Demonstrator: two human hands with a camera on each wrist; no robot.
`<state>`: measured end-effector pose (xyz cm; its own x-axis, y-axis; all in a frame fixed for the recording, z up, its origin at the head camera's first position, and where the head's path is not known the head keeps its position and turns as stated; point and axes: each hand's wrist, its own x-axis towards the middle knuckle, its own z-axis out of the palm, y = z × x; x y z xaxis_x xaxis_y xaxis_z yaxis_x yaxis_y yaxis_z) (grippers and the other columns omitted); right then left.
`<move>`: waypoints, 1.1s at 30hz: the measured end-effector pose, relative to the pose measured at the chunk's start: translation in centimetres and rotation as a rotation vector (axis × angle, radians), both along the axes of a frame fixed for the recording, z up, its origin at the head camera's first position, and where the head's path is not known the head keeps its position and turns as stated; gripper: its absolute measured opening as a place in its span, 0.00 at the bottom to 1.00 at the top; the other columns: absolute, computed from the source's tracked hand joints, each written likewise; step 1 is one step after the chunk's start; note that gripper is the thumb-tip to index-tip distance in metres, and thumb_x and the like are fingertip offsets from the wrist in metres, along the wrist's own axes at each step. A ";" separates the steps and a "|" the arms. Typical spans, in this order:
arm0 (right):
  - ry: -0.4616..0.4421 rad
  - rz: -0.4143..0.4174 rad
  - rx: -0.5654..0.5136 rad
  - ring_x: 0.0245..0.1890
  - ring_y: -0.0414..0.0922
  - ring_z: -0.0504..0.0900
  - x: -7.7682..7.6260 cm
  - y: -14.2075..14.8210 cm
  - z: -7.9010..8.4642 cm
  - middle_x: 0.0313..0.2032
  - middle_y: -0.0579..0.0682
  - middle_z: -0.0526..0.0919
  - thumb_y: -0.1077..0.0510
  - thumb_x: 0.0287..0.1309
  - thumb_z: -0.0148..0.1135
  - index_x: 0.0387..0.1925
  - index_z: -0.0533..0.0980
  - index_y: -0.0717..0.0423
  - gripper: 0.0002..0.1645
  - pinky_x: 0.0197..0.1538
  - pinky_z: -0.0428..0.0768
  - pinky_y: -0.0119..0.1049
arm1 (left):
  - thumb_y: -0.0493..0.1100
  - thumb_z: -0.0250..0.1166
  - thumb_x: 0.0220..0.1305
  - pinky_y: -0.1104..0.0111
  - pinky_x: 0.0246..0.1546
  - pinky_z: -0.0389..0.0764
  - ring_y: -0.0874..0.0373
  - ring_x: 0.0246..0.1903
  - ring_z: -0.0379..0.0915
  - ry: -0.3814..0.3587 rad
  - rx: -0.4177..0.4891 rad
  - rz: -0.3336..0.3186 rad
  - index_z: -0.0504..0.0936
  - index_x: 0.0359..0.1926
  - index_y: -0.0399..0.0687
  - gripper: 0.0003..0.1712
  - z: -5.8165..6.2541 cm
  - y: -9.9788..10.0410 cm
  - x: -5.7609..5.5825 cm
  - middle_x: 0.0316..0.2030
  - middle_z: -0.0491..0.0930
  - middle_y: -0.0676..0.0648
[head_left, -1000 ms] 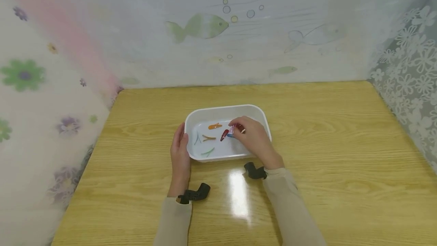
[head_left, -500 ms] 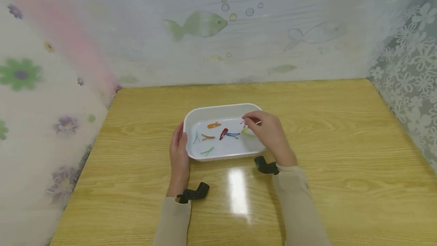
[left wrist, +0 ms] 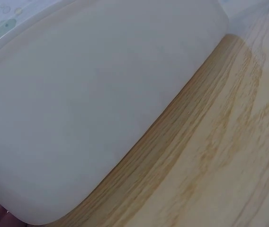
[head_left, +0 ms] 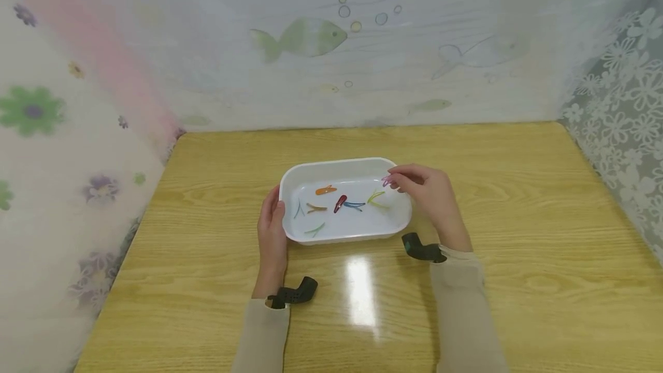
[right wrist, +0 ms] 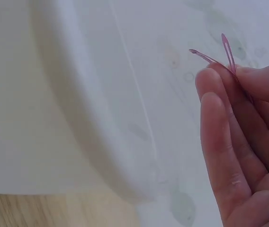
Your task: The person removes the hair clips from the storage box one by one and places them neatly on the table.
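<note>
My right hand pinches a pink snap hair clip between thumb and fingers, above the right end of a white plastic tray. In the right wrist view, the two prongs of the clip stand spread apart. My left hand grips the tray's left end, with the thumb near the rim. Inside the tray lie an orange clip, a dark red clip, a blue clip, a yellow-green clip, a brown clip, a pale blue clip and a green clip.
The tray stands on a wood-grain table. Behind the table is a wall painted with fish. A flowered wall is at the left, and a white floral panel at the right.
My right hand has moved right across the tray with the pink hair clip, uncovering the blue and yellow-green clips. The left hand has stayed on the tray.
</note>
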<state>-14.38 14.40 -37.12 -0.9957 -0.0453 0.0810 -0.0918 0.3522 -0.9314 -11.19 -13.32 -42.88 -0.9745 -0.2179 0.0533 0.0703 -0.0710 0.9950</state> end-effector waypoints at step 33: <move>-0.056 -0.155 -0.066 0.35 0.46 0.79 -0.9 3.8 -2.5 0.37 0.54 0.80 0.51 0.52 0.62 0.39 0.76 0.58 0.17 0.44 0.77 0.44 | 0.42 0.44 0.68 0.66 0.58 0.61 0.61 0.58 0.59 -0.013 -0.006 -0.002 0.62 0.62 0.46 0.22 -0.2 0.0 -0.2 0.60 0.64 0.51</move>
